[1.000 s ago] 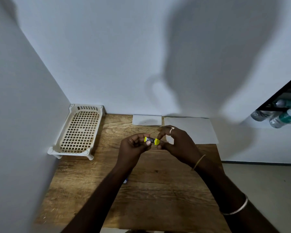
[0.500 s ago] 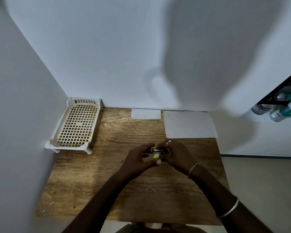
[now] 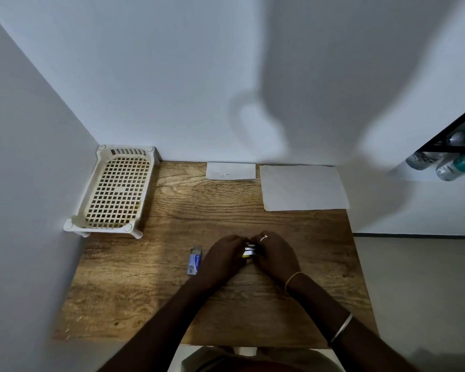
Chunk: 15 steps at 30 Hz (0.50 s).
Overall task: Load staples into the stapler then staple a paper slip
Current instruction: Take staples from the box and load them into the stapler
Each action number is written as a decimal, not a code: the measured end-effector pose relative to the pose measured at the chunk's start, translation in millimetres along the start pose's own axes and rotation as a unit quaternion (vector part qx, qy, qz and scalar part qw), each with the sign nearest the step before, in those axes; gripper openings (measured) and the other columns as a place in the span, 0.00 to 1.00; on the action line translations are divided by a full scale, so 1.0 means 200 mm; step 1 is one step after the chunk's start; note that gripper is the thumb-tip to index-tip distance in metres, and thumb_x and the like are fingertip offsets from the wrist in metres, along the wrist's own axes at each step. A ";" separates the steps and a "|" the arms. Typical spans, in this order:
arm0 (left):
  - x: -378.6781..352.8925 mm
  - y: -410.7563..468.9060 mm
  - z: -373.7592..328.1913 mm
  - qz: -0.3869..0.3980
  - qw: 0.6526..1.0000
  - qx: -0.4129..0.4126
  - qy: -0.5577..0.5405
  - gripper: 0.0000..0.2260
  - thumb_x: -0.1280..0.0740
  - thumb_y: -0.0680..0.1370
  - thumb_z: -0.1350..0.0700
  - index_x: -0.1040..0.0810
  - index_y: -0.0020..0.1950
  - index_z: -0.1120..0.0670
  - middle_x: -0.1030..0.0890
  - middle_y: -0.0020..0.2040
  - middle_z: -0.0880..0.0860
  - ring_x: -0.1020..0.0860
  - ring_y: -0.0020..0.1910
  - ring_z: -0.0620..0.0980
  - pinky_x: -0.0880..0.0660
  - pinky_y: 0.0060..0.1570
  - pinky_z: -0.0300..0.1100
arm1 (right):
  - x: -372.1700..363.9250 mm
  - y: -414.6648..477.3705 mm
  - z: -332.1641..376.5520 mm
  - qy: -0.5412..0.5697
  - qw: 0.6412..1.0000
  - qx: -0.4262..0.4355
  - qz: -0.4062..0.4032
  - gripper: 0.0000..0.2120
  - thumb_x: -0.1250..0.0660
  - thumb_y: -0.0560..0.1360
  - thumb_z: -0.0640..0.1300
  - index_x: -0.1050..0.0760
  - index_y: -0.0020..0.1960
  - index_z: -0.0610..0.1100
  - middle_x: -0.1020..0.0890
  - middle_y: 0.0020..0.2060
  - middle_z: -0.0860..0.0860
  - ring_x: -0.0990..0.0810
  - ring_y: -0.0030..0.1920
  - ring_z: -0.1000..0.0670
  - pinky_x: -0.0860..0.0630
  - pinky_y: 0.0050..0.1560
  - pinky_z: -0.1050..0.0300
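A small yellow and metal stapler (image 3: 249,250) sits between my two hands, low over the wooden table (image 3: 172,291). My left hand (image 3: 223,257) grips its left side and my right hand (image 3: 275,255) grips its right side; most of the stapler is hidden by my fingers. A small blue staple box (image 3: 194,261) lies on the table just left of my left hand. A small white paper slip (image 3: 231,171) lies at the table's far edge by the wall. A larger white sheet (image 3: 304,187) lies to its right.
A cream plastic mesh tray (image 3: 116,191) stands in the far left corner against the walls. White walls close the table on the left and back. Beyond the table's right edge are floor and a dark shelf with plastic bottles (image 3: 451,162).
Both hands have come down and toward me with the stapler, from mid-air to just above the table. The blue staple box, hidden before by my left arm, now shows.
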<state>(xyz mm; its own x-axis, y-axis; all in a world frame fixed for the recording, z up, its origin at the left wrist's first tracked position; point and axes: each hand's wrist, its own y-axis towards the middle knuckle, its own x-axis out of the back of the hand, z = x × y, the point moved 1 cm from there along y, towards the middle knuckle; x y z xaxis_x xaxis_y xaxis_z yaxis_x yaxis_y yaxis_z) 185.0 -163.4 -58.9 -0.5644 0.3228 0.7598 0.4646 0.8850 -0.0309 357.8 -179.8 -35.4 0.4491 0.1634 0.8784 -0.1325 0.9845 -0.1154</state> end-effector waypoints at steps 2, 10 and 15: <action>-0.01 0.01 0.01 0.009 1.000 0.000 0.016 0.21 0.25 0.75 0.51 0.20 0.66 0.53 0.17 0.62 0.53 0.21 0.59 0.52 0.28 0.58 0.42 | -0.01 0.01 -0.02 0.002 1.000 0.005 0.006 0.14 0.28 0.72 0.44 0.19 0.57 0.51 0.18 0.50 0.52 0.22 0.53 0.48 0.24 0.48 0.53; -0.03 0.03 0.03 0.023 0.998 0.016 0.063 0.22 0.26 0.74 0.49 0.21 0.67 0.53 0.20 0.64 0.54 0.23 0.60 0.55 0.27 0.58 0.48 | -0.02 0.04 -0.04 0.013 0.999 0.032 0.011 0.16 0.26 0.70 0.42 0.18 0.57 0.50 0.18 0.49 0.50 0.21 0.52 0.47 0.25 0.47 0.55; -0.03 0.03 0.05 0.038 0.997 0.024 0.067 0.28 0.24 0.73 0.50 0.24 0.71 0.52 0.23 0.67 0.52 0.25 0.64 0.54 0.28 0.61 0.47 | -0.02 0.04 -0.06 0.015 0.999 0.042 0.019 0.18 0.25 0.69 0.43 0.18 0.58 0.50 0.18 0.50 0.50 0.21 0.53 0.47 0.24 0.50 0.53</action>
<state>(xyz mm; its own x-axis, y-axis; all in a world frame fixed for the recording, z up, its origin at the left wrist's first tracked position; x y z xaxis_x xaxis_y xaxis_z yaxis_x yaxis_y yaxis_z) 183.9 -156.4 -69.3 -0.4321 0.3445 0.8334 0.4670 0.8761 -0.1200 364.9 -171.1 -45.6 0.4680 0.2033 0.8600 -0.2227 0.9689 -0.1078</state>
